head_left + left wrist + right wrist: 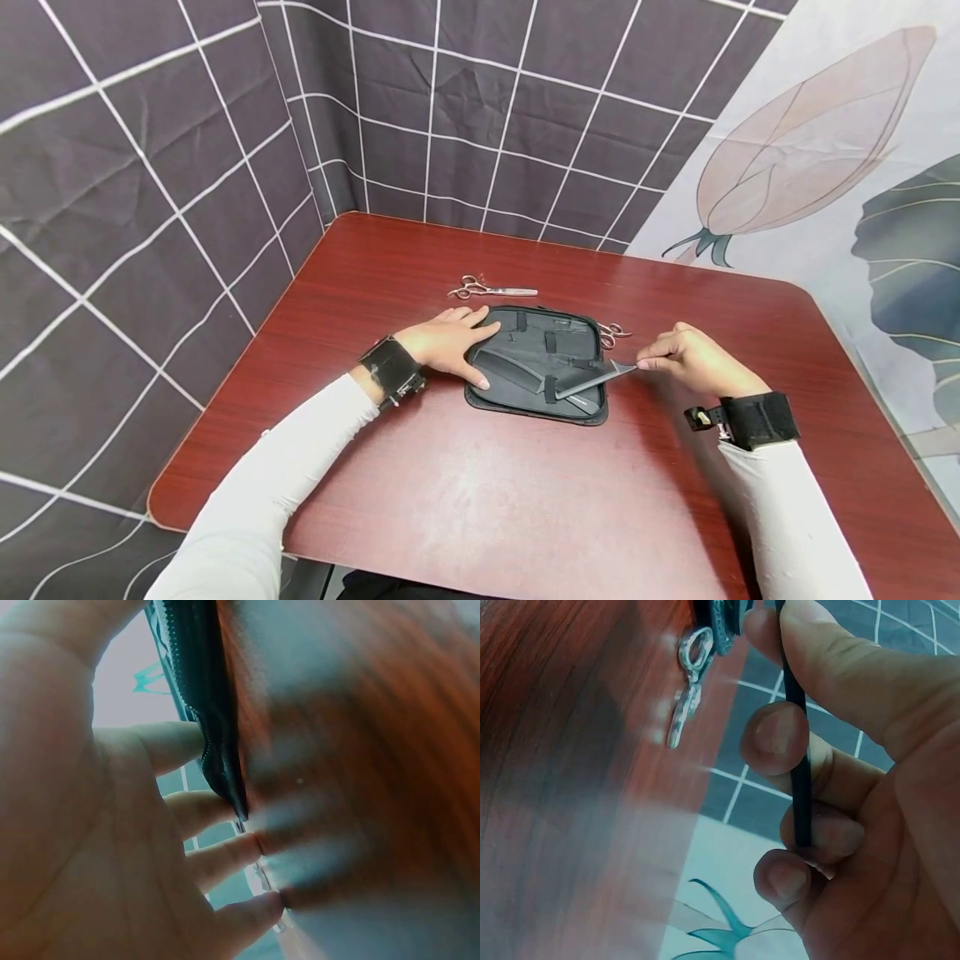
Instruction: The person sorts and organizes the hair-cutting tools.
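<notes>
A black zip case (517, 406) lies spread on the table, with elastic loops across its inside. My left hand (453, 343) rests on its left edge, fingers apart; in the left wrist view the case's zipped edge (214, 712) passes between thumb and fingers. My right hand (693, 358) pinches the end of a thin black comb (596, 383) between thumb and fingers. The comb slants up from a loop at the case's lower right. Seen edge-on in the right wrist view, the comb (801, 780) crosses my curled fingers.
Thinning scissors (510, 292) lie behind the case. Another pair's finger rings (611, 333) stick out at its right back edge, the rest hidden. The red-brown table (420, 492) meets a grey checked cloth (480, 100) at back and left.
</notes>
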Demonstrator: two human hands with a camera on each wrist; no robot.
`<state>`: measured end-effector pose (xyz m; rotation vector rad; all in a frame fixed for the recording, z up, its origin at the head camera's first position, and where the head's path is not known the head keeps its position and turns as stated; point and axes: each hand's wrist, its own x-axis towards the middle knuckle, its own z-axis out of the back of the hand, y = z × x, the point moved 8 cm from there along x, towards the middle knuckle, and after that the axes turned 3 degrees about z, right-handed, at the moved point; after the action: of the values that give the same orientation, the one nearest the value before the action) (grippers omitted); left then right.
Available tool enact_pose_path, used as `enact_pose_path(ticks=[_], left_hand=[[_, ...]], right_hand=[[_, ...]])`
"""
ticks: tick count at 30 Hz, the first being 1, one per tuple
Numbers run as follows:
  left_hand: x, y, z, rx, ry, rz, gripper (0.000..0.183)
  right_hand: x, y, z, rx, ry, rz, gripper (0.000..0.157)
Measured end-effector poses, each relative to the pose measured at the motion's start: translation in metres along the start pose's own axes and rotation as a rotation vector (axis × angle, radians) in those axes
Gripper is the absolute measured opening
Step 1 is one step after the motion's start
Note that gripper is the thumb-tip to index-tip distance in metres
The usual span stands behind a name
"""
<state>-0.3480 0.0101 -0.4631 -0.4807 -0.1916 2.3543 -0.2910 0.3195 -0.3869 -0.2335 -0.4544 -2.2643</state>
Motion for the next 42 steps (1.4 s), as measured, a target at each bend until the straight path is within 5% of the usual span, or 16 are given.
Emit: enact_pose_path(ticks=[21,34,42], left_hand=[[-0.003,0.004,0.002,0.012,-0.007,0.006,0.110],[0.000,0.001,-0.001,-0.014,0.009,0.002,0.110],[0.001,0.002,-0.001,0.005,0.009,-0.002,0.110]], right_hand=[[0.008,0.001,-0.007,0.021,0.220,-0.237,0.010],[-0.014,-0.001,-0.022,0.377,0.438,-0.336,0.010],[-0.016,0.001,-0.019,0.338,0.432,-0.346,0.010]])
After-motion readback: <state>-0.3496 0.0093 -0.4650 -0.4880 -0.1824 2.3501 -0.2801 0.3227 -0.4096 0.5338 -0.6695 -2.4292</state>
